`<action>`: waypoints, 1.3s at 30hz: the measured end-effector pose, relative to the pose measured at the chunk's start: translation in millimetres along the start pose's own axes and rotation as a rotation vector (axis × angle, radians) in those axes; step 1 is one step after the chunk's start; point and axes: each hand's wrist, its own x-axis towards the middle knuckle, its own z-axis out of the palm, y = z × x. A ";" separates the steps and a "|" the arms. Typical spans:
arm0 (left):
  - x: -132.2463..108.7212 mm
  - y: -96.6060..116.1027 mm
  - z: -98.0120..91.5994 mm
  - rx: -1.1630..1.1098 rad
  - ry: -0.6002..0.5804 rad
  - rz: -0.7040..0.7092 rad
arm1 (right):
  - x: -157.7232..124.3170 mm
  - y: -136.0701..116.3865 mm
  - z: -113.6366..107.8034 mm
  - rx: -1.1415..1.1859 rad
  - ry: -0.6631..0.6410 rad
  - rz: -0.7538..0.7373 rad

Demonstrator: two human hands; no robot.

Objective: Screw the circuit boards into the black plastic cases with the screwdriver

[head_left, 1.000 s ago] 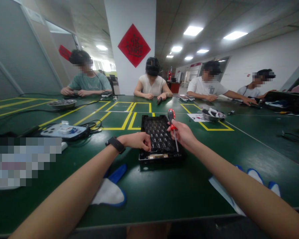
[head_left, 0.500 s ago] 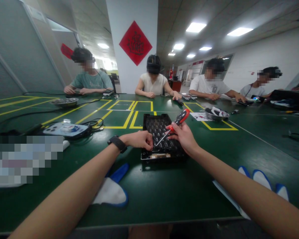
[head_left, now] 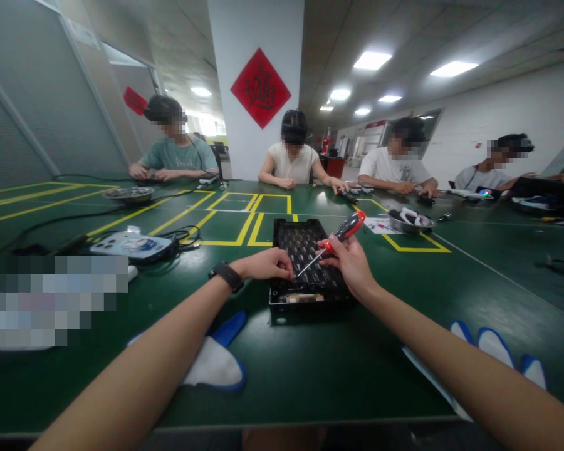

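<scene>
On the green table in front of me lies a black rectangular case (head_left: pixel 294 241) whose inside shows a patterned, shiny surface. My right hand (head_left: pixel 350 263) is closed around a red-and-black screwdriver (head_left: pixel 345 228), tilted so that its metal shaft points down and left into the case. Near the screwdriver's tip, my left hand (head_left: pixel 272 264) has its fingers pinched together over the case's left side; what they hold, if anything, is too small to make out. A light strip (head_left: pixel 305 299) shows along the case's near edge.
White-and-blue gloves lie on both sides, one glove (head_left: pixel 216 363) partly under my left forearm and another glove (head_left: pixel 496 347) by my right. A phone-like device (head_left: pixel 134 244) with cables is at left. Metal bowls (head_left: pixel 411 224) stand farther back. Several people sit across the table.
The whole view has shifted slightly, so everything sits a little lower and to the right. Both hands keep their places at the case, with the screwdriver still in my right hand.
</scene>
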 end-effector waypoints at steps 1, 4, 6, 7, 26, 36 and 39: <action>0.0 -1.2 1.2 -0.032 0.046 -0.024 | -0.1 0.2 -0.2 0.004 0.011 -0.011; -0.1 -3.6 5.1 -0.096 0.172 -0.071 | -0.2 1.2 -1.0 0.012 0.035 -0.037; -0.1 -3.7 6.8 -0.078 0.210 -0.062 | -0.1 2.1 -1.9 0.013 0.033 -0.039; 0.1 -3.5 7.2 -0.059 0.225 -0.059 | 0.0 2.6 -2.4 0.015 0.029 -0.035; 1.4 4.4 17.1 0.132 0.334 -0.066 | -14.7 -8.3 4.3 -0.070 -0.241 -0.160; 2.0 1.7 16.2 0.122 0.309 -0.077 | -10.1 -10.6 4.6 0.019 -0.155 -0.106; 2.1 0.9 17.0 0.118 0.317 -0.080 | -7.4 -8.5 3.6 0.035 -0.190 -0.060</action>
